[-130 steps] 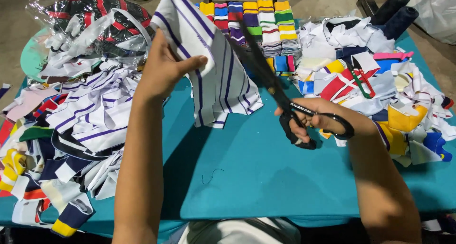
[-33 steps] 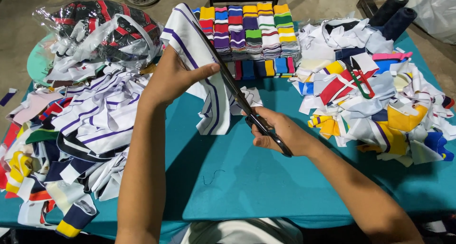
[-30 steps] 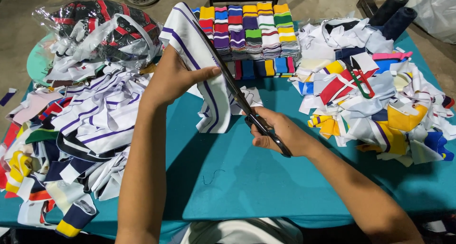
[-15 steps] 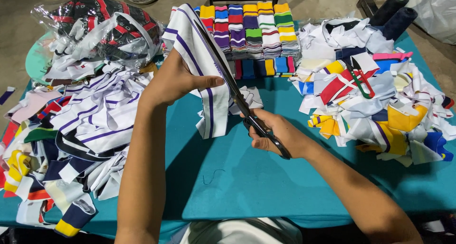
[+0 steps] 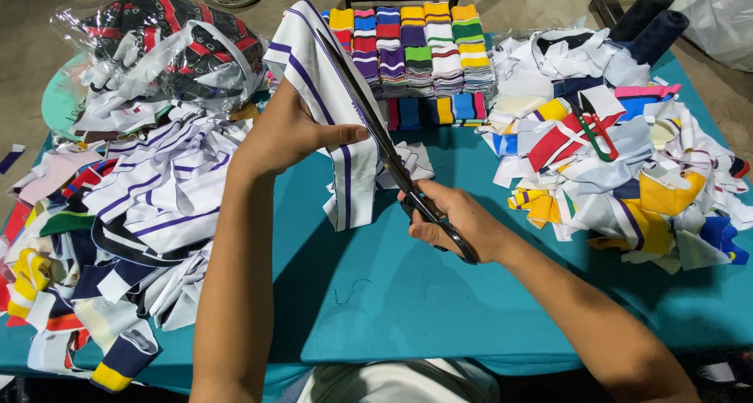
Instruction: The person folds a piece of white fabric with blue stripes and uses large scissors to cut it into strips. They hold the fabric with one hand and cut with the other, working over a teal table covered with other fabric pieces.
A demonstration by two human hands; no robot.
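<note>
White-and-purple striped fabric strip is held up over the teal desk by the left hand, right hand clamped on black scissors w/ blades now further up its edge vs 0.5 s ago, so the cut's advancing.

garment workshop | fabric scraps | stacked striped ribbing | thread cones

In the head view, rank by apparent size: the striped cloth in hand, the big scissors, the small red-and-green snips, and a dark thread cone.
1. Striped cloth, held by the left hand.
2. Big scissors, in the right hand; they look only somewhat smaller than the cloth.
3. Thread cone and small snips look alike; the cone lies farther back, so no ranking.
</note>
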